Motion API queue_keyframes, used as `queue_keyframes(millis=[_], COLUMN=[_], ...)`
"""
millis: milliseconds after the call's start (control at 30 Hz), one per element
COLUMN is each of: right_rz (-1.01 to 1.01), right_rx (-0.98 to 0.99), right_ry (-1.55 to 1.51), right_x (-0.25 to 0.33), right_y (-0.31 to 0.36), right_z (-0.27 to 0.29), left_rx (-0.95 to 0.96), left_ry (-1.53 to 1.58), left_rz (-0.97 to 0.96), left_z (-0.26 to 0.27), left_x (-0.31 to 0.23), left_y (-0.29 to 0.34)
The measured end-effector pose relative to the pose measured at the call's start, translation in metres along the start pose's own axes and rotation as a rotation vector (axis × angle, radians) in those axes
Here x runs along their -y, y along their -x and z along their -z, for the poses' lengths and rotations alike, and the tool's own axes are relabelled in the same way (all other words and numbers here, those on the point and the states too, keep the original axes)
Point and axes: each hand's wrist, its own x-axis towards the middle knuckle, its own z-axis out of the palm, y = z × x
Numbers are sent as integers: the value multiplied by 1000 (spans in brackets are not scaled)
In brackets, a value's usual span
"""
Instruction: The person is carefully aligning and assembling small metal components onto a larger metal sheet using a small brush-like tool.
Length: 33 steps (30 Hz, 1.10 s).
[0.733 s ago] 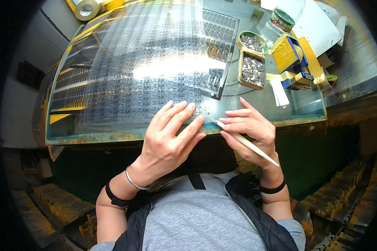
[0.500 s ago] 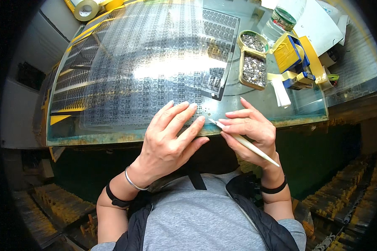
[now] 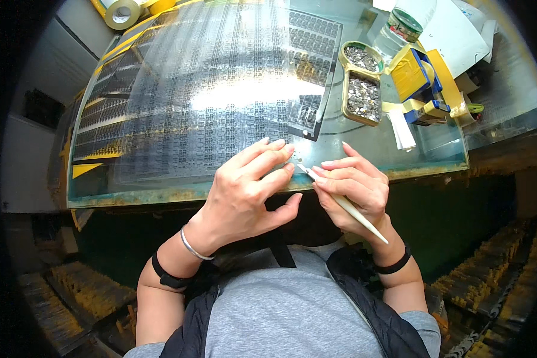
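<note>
My left hand rests its fingertips near the lower right corner of a large transparent film sheet printed with rows of dark patterns. Its thumb is spread away from the fingers, and I see nothing held in it. My right hand pinches a slim white-handled craft knife like a pen. The knife's small metal tip points at the glass just right of my left fingertips, close to a few tiny dark specks. Behind my hands lies a narrower dark-patterned film, partly beside the large sheet.
The glass tabletop ends just in front of me. At the right stand a two-part tin filled with small bits, a blue and yellow tape dispenser, a folded white paper and a clear jar. A tape roll sits far left.
My left hand has shifted slightly right, and its thumb has spread lower. My right hand with the knife has moved a little left, and the handle end sits lower.
</note>
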Motion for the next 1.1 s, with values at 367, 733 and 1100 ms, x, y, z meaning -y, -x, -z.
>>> queue_keyframes(millis=[367, 733, 1100], right_rz=[-116, -168, -182], right_rx=[25, 102, 103], right_ry=[-135, -144, -140], right_x=[-11, -13, -11], right_y=[-21, -18, -17], right_z=[-10, -5, -7], left_rx=[-23, 157, 142], left_ry=[48, 16, -129], left_rz=[128, 92, 53], left_z=[0, -3, -15], left_x=[7, 1, 1], left_y=[-13, -26, -21])
